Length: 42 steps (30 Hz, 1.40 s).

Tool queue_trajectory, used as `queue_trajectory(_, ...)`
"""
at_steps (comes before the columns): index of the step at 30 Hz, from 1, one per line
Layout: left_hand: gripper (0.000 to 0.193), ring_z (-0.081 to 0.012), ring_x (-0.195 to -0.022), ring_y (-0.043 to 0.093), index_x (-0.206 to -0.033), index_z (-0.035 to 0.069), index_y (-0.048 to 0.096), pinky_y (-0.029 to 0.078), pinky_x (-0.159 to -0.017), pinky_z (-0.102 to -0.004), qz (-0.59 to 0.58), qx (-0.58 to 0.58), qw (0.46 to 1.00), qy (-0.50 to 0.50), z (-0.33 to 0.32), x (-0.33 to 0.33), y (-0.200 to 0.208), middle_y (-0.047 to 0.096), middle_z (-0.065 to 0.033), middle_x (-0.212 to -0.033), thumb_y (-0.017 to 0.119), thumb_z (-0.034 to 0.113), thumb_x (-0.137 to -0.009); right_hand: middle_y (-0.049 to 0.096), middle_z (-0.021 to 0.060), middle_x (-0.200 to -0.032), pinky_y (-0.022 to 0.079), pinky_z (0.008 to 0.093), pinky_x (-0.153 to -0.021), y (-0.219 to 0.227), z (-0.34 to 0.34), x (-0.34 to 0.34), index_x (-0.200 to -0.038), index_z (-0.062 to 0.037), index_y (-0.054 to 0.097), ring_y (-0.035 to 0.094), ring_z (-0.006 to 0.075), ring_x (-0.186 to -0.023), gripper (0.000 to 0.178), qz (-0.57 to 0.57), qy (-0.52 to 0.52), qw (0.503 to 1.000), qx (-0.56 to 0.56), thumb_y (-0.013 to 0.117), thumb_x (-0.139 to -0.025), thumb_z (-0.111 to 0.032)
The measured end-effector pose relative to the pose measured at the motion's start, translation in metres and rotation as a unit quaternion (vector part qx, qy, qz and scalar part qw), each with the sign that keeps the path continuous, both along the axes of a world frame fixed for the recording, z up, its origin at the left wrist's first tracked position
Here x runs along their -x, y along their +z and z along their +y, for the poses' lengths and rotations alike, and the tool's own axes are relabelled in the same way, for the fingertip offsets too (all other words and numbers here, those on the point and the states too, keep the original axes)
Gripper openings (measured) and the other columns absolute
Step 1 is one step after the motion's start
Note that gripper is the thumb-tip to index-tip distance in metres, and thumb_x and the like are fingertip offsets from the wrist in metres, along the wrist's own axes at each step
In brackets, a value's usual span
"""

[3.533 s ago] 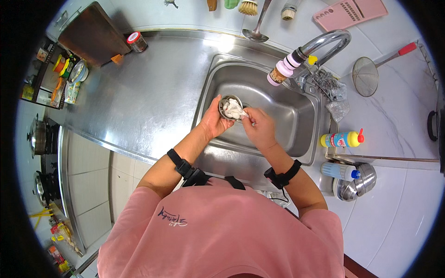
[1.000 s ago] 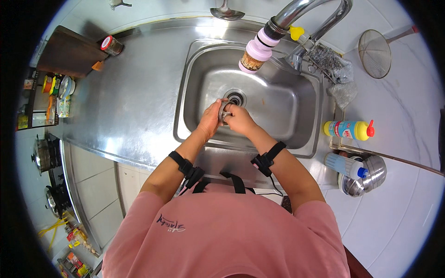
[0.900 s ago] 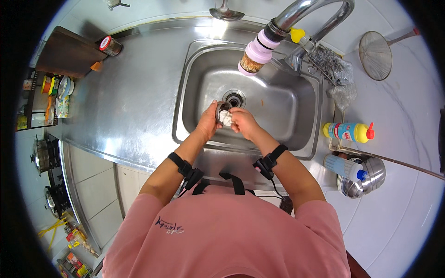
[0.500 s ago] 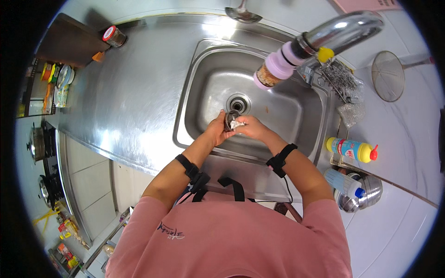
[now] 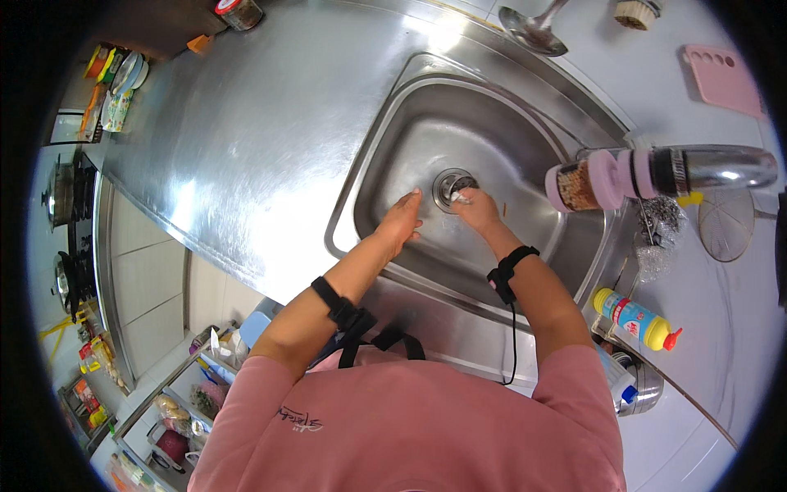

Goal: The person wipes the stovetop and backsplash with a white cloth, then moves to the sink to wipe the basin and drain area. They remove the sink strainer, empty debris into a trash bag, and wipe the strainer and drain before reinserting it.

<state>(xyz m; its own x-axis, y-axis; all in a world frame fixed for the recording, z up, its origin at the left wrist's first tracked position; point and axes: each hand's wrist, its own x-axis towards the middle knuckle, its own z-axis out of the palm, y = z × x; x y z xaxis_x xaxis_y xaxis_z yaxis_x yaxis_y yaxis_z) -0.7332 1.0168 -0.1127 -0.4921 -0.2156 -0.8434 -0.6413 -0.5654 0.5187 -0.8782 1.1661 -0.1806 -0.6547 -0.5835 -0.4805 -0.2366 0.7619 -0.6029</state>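
Inside the steel sink (image 5: 393, 156), my right hand (image 5: 479, 211) is closed at the drain (image 5: 447, 182). Between its fingers shows a small white crumpled wad (image 5: 461, 197). A dark round metal piece, which looks like a sink strainer (image 5: 466, 185), is at the fingertips over the drain's right side; my fingers partly hide it. To the left, my left hand (image 5: 399, 220) hovers over the near left part of the basin. Its fingers are stretched out and it holds nothing.
A faucet with a pink filter (image 5: 607, 180) reaches over the sink's right side. Right of the basin lies a yellow bottle with a red cap (image 5: 638, 318). A ladle (image 5: 537, 31) is at the far edge. The steel counter (image 5: 238, 164) spreads to the left.
My left hand has let go of the round metal piece and opened. My right hand has moved to the drain with the white wad. The view has turned and shifted.
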Motion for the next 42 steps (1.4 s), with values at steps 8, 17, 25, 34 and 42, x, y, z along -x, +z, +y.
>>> queue_trajectory(8, 0.044, -0.0156, -0.086, 0.063, -0.128, 0.001, 0.05, 0.054, -0.071, -0.0264, 0.084, 0.019, 0.996, 0.017, -0.034, -0.053, 0.027, 0.059, -0.0098, -0.113, 0.054, 0.032, -0.098, 0.068, 0.011, -0.1, 0.051, 0.0427, -0.083, -0.017, -0.025, 0.014, -0.105, -0.0155, 0.07, 0.063, 0.0309, -0.097, 0.03, 0.119, 0.229, 0.951, -0.17, 0.066, -0.081, -0.033)
queue_trajectory(17, 0.041, -0.0141, -0.083, 0.062, -0.126, -0.006, 0.05, 0.053, -0.067, -0.0249, 0.117, 0.086, 0.988, -0.058, -0.036, -0.067, 0.028, 0.061, -0.0072, -0.102, 0.054, 0.025, -0.099, 0.068, 0.0083, -0.105, 0.05, 0.0445, -0.084, 0.001, -0.013, 0.033, -0.11, -0.0172, 0.069, 0.063, 0.0295, -0.1, 0.038, 0.107, 0.224, 0.94, -0.235, 0.065, -0.082, -0.043)
queue_trajectory(25, 0.038, -0.0151, -0.083, 0.063, -0.126, -0.003, 0.05, 0.054, -0.07, -0.0265, 0.139, 0.061, 0.987, -0.055, -0.042, -0.077, 0.021, 0.062, -0.0103, -0.11, 0.052, 0.024, -0.1, 0.067, 0.0185, -0.099, 0.05, 0.0406, -0.081, -0.007, 0.054, 0.06, -0.104, -0.0025, 0.058, 0.065, 0.0308, -0.096, 0.038, 0.11, -0.031, 0.991, -0.064, 0.061, -0.087, -0.036)
queue_trajectory(34, 0.037, -0.0146, -0.083, 0.063, -0.124, -0.003, 0.053, 0.053, -0.07, -0.0263, 0.139, 0.079, 0.986, -0.043, -0.036, -0.08, 0.019, 0.063, -0.0093, -0.108, 0.053, 0.025, -0.099, 0.068, 0.0137, -0.101, 0.048, 0.0431, -0.083, -0.014, 0.085, 0.057, -0.106, -0.0074, 0.062, 0.063, 0.0356, -0.094, 0.031, -0.001, -0.184, 0.983, -0.017, 0.058, -0.087, -0.032)
queue_trajectory(42, 0.035, -0.0144, -0.081, 0.063, -0.123, -0.002, 0.054, 0.053, -0.069, -0.0265, 0.135, 0.085, 0.987, -0.028, -0.033, -0.081, 0.02, 0.063, -0.0097, -0.108, 0.053, 0.024, -0.099, 0.068, 0.0154, -0.099, 0.05, 0.0414, -0.081, -0.031, 0.083, 0.044, -0.104, -0.0061, 0.061, 0.064, 0.0341, -0.094, 0.031, 0.119, -0.143, 0.976, -0.117, 0.067, -0.079, -0.023)
